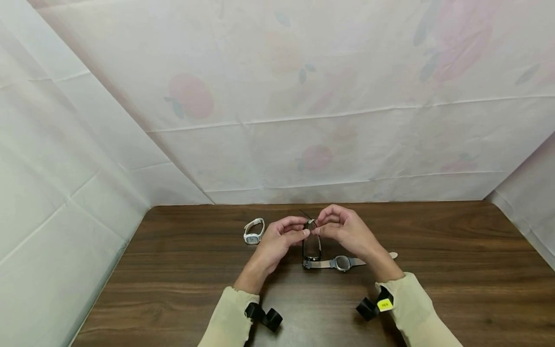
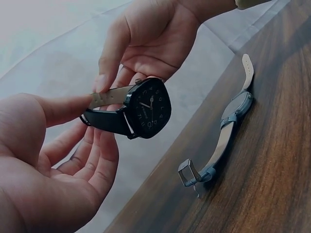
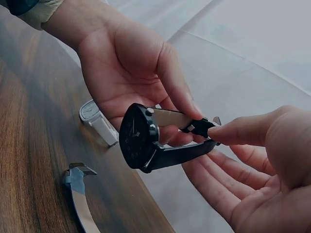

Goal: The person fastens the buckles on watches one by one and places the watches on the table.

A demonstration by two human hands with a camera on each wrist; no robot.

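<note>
Black watch (image 1: 311, 243) hangs above the wooden table (image 1: 433, 270) in the head view, pinched at its strap between left hand (image 1: 279, 241) and right hand (image 1: 347, 231). Left wrist view: thumbs press the strap, other fingers loosely spread. Right wrist view shows the same pinch; a white watch (image 3: 97, 121) lies behind.

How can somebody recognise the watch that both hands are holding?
Look above the middle of the brown wooden table, where the left hand and right hand meet. The black watch is lifted between them; the white watch and grey watch lie on the table.
</note>
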